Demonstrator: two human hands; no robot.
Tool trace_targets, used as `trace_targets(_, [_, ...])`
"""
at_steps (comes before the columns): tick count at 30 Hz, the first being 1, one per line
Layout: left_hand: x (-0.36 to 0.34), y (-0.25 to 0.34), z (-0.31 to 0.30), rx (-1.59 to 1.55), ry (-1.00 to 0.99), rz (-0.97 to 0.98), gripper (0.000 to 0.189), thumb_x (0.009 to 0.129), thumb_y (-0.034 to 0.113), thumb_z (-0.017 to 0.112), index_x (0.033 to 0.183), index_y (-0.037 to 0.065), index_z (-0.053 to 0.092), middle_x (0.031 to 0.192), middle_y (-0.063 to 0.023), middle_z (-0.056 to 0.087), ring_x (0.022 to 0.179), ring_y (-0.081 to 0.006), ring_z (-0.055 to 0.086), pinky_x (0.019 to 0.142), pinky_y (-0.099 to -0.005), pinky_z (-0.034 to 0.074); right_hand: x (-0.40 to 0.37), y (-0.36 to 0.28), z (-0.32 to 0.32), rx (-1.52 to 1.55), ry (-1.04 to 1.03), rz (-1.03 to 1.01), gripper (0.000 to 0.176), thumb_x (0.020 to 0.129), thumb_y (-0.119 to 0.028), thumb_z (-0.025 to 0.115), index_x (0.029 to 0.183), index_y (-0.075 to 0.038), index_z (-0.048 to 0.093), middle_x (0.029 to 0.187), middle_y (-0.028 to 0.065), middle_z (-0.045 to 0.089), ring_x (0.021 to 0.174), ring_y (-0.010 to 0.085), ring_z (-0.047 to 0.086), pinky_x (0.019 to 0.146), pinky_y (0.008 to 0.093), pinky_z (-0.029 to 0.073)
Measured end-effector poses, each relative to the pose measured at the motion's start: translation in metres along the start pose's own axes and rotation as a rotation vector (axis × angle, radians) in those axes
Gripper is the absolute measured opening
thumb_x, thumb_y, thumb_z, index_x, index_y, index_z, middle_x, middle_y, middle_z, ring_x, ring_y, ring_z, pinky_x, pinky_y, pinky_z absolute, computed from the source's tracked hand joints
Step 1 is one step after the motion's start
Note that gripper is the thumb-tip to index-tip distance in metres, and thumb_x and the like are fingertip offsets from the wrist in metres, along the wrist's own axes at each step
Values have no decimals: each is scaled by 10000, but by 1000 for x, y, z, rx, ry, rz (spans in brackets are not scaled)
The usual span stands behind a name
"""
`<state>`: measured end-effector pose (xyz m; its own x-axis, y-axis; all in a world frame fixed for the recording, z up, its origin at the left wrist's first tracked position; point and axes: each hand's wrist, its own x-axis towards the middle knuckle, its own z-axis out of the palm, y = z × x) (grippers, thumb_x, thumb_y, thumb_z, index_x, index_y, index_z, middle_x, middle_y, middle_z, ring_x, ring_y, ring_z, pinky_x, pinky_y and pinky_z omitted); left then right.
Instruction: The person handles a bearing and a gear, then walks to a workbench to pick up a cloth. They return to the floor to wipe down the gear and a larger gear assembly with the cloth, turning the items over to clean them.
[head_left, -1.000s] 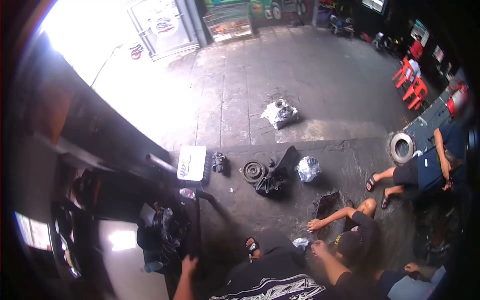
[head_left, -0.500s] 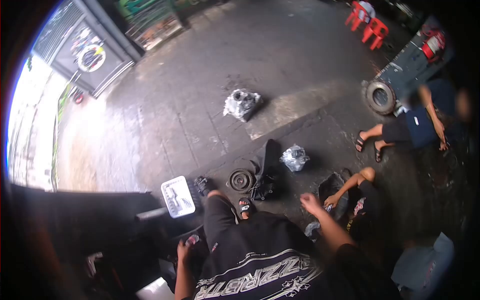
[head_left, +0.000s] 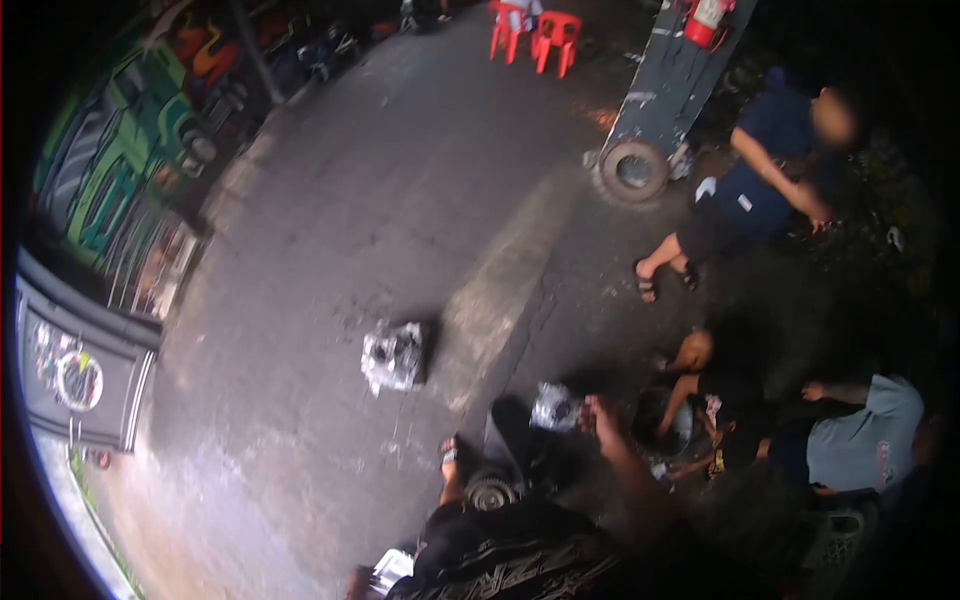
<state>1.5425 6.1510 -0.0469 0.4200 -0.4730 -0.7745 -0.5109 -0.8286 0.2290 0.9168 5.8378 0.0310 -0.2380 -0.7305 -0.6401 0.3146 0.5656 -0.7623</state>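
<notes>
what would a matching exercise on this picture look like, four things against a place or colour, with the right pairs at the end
1. white tray
2. right hand
3. tyre
4. chairs

A. red, at the top of the view
B. in view, immediately right of a silvery bundle
C. next to the left hand
D. at the lower end of a blue-grey panel

Pairs: 1-C, 2-B, 3-D, 4-A
</notes>
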Motion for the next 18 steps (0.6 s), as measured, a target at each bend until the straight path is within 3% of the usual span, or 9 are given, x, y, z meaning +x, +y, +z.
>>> trace_targets(2, [116, 58, -133, 138, 243, 58, 222, 914, 268, 587, 1011, 87, 671, 738, -67, 677, 631, -199, 627, 561, -357, 496, 28, 5, 2, -261, -41, 4, 183, 955, -199, 623, 1116, -116, 647, 901, 34, 697, 715, 138, 663, 640, 288, 540])
trace_targets(4, [211, 170, -258, 87, 542, 209, 213, 922, 272, 580, 992, 97, 677, 728, -62, 677, 617, -196, 626, 543, -356, 493, 57, 24, -17, -855, -141, -493, 194, 951, -230, 632, 1087, -93, 660, 880, 43, 696, 773, 166, 677, 718, 325, 554])
trace_targets(6, [269, 318, -344, -287, 674, 502, 198, 925, 245, 579, 1002, 86, 668, 728, -59, 679, 627, -157, 631, 578, -332, 503, 61, 13, -33, -958, -28, -400, 290, 880, -251, 709, 1092, -55, 685, 1025, 152, 718, 925, 288, 711, 847, 393, 542])
trace_targets(7, [255, 411, -374, -270, 675, 544, 204, 915, 215, 593, 1039, 69, 664, 784, -66, 686, 659, -151, 636, 600, -320, 510, 91, 41, -62, -822, 14, -191, 285, 879, -267, 701, 1071, -57, 694, 1007, 137, 723, 885, 277, 710, 813, 386, 545])
trace_targets(10, [207, 631, -384, -498, 504, 844, 277, 917, 178, 586, 1155, 48, 641, 890, -79, 685, 702, -154, 628, 638, -310, 518, 73, -8, -58, -281, 171, 192, 340, 905, -315, 650, 1133, -62, 651, 972, 122, 711, 806, 298, 694, 704, 441, 553])
trace_targets(12, [201, 741, -361, -410, 287, 975, 282, 920, 162, 576, 1170, 45, 636, 901, -74, 689, 740, -150, 638, 681, -308, 523, 100, -14, -91, 12, 56, 294, 310, 926, -302, 619, 1117, -58, 623, 972, 135, 704, 767, 303, 693, 627, 430, 548])
trace_targets(14, [224, 832, -329, -250, 55, 1129, 277, 938, 166, 563, 1182, 56, 635, 925, -68, 690, 788, -161, 655, 722, -312, 527, 169, -22, -108, 214, 207, 374, 259, 928, -289, 607, 1049, -60, 619, 976, 141, 700, 713, 301, 689, 563, 394, 533])
trace_targets(16, [301, 901, -297, -10, -20, 1261, 344, 912, 276, 679, 1204, 99, 639, 969, -80, 735, 888, -193, 701, 785, -346, 539, 254, -95, -102, 102, 316, 259, 219, 936, -266, 591, 1025, -67, 615, 953, 133, 697, 696, 293, 691, 557, 387, 543])
trace_targets(18, [375, 954, -266, 62, -51, 1073, 417, 862, 354, 727, 1207, 132, 657, 971, -104, 743, 950, -225, 709, 843, -361, 527, 392, -202, -110, -41, 297, 214, 228, 933, -274, 592, 1014, -63, 626, 924, 125, 699, 721, 291, 692, 598, 390, 549])
